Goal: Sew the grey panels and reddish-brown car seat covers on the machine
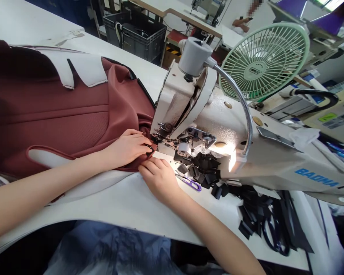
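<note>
A dark red seat cover (83, 110) with black edging and white backing panels spreads over the left of the table. Its bunched right end lies under the head of a sewing machine (183, 99). My left hand (129, 147) rests on that end close to the needle area, fingers bent and closed on the fabric and a small black piece at its edge. Nearer to me, my right hand (160, 177) has curled fingers closed on the front edge of the cover. The fingertips of both hands are partly hidden.
Purple-handled snips (190, 182) lie right of my right hand, beside several black fabric pieces (206, 168). Dark-handled scissors (272, 233) lie farther right. A green fan (263, 63) stands behind the machine. A grey crate (140, 38) and another person (242, 25) are beyond.
</note>
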A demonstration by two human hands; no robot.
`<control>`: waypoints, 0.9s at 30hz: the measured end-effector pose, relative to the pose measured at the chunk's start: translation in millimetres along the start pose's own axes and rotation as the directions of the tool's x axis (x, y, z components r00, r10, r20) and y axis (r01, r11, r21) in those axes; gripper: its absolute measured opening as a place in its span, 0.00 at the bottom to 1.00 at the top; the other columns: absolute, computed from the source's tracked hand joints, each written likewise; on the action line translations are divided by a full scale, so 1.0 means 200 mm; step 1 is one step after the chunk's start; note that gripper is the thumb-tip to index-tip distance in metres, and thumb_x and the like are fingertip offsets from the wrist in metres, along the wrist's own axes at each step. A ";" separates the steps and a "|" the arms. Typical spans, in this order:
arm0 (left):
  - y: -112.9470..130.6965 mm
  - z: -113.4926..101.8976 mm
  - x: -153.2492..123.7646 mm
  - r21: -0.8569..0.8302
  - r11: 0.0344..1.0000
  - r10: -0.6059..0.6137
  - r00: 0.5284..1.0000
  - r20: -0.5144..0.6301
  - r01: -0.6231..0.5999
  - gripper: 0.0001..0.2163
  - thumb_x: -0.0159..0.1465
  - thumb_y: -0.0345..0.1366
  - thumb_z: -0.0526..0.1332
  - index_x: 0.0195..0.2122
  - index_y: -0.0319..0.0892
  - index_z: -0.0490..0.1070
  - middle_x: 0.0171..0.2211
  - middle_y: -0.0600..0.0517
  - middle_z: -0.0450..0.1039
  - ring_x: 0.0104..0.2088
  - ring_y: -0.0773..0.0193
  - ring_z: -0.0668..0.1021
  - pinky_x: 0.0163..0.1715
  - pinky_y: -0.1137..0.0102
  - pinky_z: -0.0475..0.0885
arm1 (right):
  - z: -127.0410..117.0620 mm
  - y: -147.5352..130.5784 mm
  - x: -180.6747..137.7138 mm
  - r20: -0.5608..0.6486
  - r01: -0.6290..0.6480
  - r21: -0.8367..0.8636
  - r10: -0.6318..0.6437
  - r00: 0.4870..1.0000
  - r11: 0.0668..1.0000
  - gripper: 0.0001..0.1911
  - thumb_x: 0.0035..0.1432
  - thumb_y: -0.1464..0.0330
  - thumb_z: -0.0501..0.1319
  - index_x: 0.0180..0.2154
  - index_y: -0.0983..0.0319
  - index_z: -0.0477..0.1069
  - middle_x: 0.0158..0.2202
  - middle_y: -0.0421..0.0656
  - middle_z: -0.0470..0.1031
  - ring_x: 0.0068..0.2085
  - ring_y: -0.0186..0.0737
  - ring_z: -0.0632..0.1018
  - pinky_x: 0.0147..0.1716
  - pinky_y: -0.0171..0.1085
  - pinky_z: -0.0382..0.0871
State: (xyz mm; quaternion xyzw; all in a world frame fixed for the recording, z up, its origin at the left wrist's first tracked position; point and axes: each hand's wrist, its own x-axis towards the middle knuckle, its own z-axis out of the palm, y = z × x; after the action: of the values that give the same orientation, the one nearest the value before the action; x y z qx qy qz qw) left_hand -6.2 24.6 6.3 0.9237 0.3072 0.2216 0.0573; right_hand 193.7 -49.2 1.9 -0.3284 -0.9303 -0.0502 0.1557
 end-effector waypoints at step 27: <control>-0.11 0.07 0.19 0.123 0.982 -0.133 0.989 -0.065 0.140 0.02 0.65 0.31 0.62 0.34 0.41 0.70 0.32 0.50 0.77 0.40 0.55 0.78 0.45 0.60 0.63 | 0.00 0.04 0.06 0.120 -0.172 -0.035 0.175 0.977 0.984 0.11 0.66 0.74 0.56 0.47 0.62 0.72 0.53 0.51 0.77 0.55 0.46 0.74 0.45 0.41 0.71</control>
State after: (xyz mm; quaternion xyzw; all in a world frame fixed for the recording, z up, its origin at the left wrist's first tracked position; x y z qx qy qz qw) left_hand 15.0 65.8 1.5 0.8957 0.3848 0.2230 0.0045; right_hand 190.2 -35.7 5.0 -0.4127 -0.9051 -0.0276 0.0980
